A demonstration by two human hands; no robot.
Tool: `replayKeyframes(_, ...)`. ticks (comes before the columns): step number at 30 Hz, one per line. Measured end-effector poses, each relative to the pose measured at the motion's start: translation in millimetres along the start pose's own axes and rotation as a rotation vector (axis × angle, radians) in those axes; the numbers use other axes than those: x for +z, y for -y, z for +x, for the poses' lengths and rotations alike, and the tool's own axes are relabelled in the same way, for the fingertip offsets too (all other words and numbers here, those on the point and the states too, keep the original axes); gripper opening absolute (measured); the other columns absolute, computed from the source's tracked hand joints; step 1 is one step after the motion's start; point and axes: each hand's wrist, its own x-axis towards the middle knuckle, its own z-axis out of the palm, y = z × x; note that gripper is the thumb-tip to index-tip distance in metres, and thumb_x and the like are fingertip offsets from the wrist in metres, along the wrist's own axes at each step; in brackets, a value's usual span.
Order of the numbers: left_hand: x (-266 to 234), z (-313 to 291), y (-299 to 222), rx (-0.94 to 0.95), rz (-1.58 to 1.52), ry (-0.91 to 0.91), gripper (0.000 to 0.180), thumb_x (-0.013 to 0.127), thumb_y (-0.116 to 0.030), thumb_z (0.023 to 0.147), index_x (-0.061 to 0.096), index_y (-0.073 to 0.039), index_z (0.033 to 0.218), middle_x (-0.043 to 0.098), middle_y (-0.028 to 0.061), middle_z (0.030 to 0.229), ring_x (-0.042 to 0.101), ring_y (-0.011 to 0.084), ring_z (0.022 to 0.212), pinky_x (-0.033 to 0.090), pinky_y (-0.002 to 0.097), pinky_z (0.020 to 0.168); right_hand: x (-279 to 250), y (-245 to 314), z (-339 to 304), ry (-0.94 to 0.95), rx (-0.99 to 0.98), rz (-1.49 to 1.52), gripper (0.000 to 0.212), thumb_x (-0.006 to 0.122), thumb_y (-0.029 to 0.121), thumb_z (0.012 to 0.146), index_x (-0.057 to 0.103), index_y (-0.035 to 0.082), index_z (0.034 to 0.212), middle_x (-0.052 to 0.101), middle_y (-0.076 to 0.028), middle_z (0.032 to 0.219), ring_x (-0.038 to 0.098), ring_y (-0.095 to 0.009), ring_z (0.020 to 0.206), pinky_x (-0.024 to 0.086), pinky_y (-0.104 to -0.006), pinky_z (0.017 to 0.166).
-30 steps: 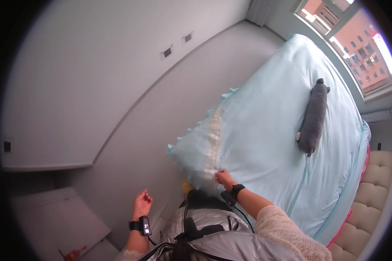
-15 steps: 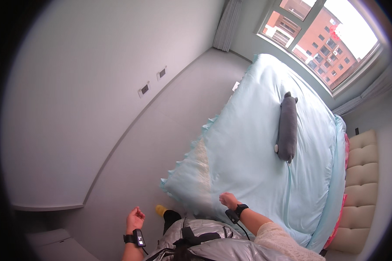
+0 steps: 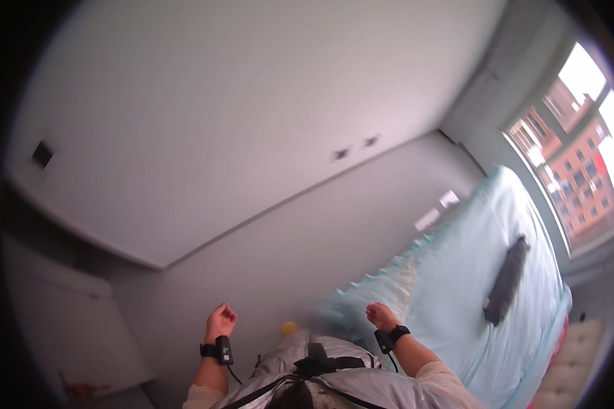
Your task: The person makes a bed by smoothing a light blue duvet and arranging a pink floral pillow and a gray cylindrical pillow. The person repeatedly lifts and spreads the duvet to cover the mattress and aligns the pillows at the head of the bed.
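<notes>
My left hand (image 3: 222, 320) is raised over the grey floor, its fingers curled in and nothing seen in them. My right hand (image 3: 382, 315) hovers before the near corner of a bed with a pale blue ruffled quilt (image 3: 450, 286); its fingers are closed too, with no object showing. Each wrist wears a black strap with a small cabled device. On the quilt, well beyond my right hand, lies a long dark grey plush pillow (image 3: 507, 283). Neither hand appears to touch anything.
A white wall (image 3: 205, 123) with sockets runs along the far left. At lower left stands a white cabinet or desk (image 3: 75, 313). Two white sheets (image 3: 428, 219) are on the floor by the bed. A window (image 3: 573, 150) and beige padded headboard (image 3: 572, 361) are at right.
My view has swung left, so the bed, pillow and window sit farther right and the cabinet shows more. My left hand's fingers have curled in further.
</notes>
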Motion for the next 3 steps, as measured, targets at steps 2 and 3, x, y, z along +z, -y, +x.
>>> replayKeyframes(2,-18.8,-0.7,-17.1,0.022,-0.049,-0.014,0.006,0.056,-0.014,0.078,0.054,-0.008,0.078,0.051,0.0030,0.067,0.048,0.0168,0.063,0.041,0.0317,0.063,32.1,7.1,12.3,0.064,0.016,-0.006,0.008,0.053,0.004,0.076,0.047,0.009,0.079,0.051,-0.003,0.068,0.053,-0.014,0.059,0.045,-0.0236,0.049)
replayKeyframes(3,-27.1,-1.5,-23.9,0.028,-0.066,-0.031,0.006,0.057,-0.014,0.078,0.054,-0.008,0.078,0.051,0.0034,0.067,0.048,0.0176,0.064,0.041,0.0324,0.063,45.1,8.3,16.0,0.084,0.026,0.006,0.009,0.053,0.004,0.076,0.047,0.009,0.080,0.051,-0.003,0.068,0.054,-0.015,0.061,0.046,-0.0235,0.051)
